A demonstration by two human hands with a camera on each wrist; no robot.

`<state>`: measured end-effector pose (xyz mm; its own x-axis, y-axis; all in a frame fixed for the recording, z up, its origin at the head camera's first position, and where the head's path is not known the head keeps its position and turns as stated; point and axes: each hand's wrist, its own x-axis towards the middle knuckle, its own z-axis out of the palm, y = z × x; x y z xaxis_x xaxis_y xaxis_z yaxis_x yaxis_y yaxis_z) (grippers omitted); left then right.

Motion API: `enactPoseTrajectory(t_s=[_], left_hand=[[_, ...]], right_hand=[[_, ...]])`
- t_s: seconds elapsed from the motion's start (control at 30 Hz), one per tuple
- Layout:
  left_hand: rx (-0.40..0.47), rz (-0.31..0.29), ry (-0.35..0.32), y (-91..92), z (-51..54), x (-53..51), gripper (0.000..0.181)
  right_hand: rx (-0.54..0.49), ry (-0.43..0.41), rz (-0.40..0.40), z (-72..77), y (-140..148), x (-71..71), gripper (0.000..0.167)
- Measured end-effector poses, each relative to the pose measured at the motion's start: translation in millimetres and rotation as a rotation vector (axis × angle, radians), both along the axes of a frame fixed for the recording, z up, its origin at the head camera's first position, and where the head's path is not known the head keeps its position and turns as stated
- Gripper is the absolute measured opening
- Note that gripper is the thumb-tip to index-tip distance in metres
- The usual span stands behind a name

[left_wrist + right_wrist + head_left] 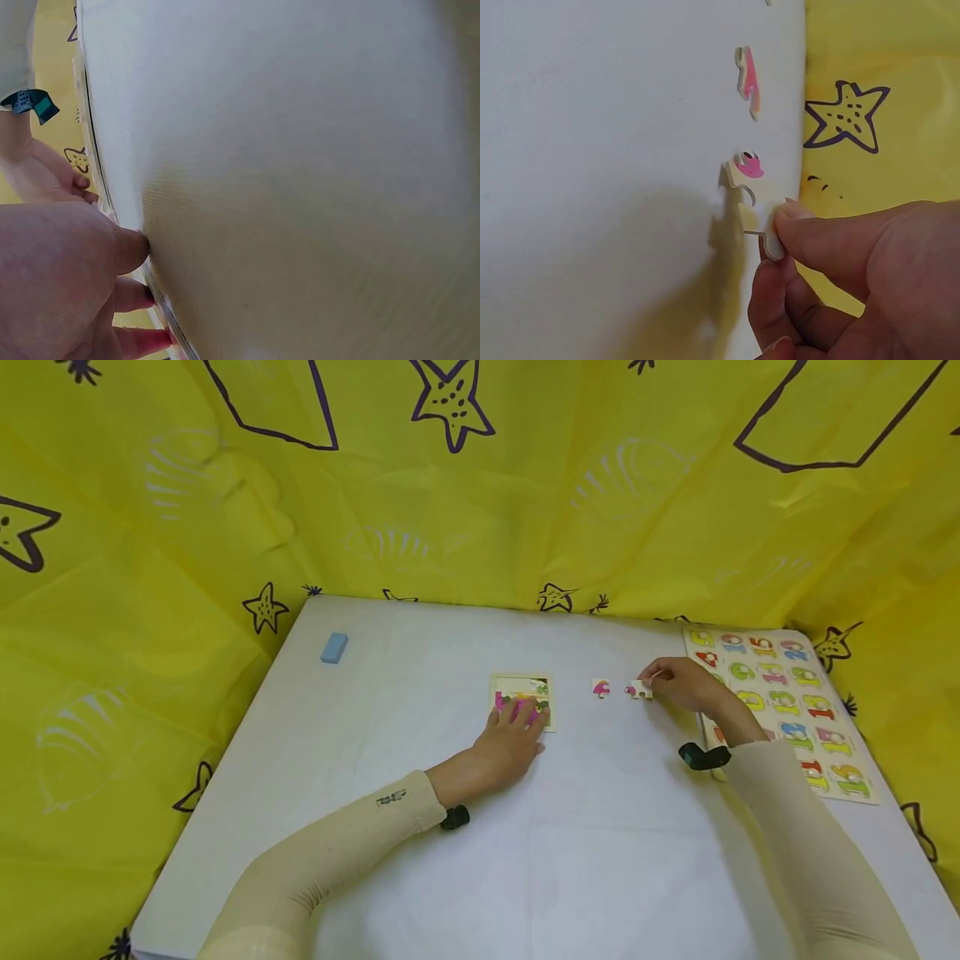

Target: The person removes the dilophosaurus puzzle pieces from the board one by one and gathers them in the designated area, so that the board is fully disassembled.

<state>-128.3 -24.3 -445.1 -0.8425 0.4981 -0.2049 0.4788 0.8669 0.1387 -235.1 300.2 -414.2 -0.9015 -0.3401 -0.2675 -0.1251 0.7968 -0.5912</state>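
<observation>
My right hand (pixel 682 682) pinches a jigsaw piece (pixel 754 191) between thumb and fingers; the piece is pale with a pink patch and tilts up off the table. To its left a second jigsaw piece (pixel 601 687), pink and white, lies on the tabletop. My left hand (pixel 508 752) rests its spread fingers on a small framed jigsaw puzzle (pixel 521 685), covering the lower part of its colourful picture. In the left wrist view, the fingers (pixel 135 296) lie extended over the puzzle, which appears only as a thin edge.
On the right of the white table (pixel 420 660) lies a wooden number board (pixel 780 702), partly behind the right arm. A light blue block (pixel 334 647) sits at the far left. Yellow patterned sheeting (pixel 480 510) hangs behind and beside the table.
</observation>
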Motion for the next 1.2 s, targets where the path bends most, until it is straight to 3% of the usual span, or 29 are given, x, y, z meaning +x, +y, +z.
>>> enactPoseTrajectory(t_s=[0.43,0.9,1.2], left_hand=[[0.003,-0.002,0.001,0.8,0.3,0.4,0.06],[-0.022,-0.001,-0.001,1.6,-1.3,-1.1,0.06],[-0.033,-0.006,0.015,1.1,-3.3,-1.8,0.06]], right_hand=[[0.087,0.078,-0.044,-9.8,-6,1.2,0.021],[0.115,0.147,-0.053,-17.5,-4,-0.6,0.016],[0.11,0.207,-0.056,-3.6,-33,1.4,0.013]])
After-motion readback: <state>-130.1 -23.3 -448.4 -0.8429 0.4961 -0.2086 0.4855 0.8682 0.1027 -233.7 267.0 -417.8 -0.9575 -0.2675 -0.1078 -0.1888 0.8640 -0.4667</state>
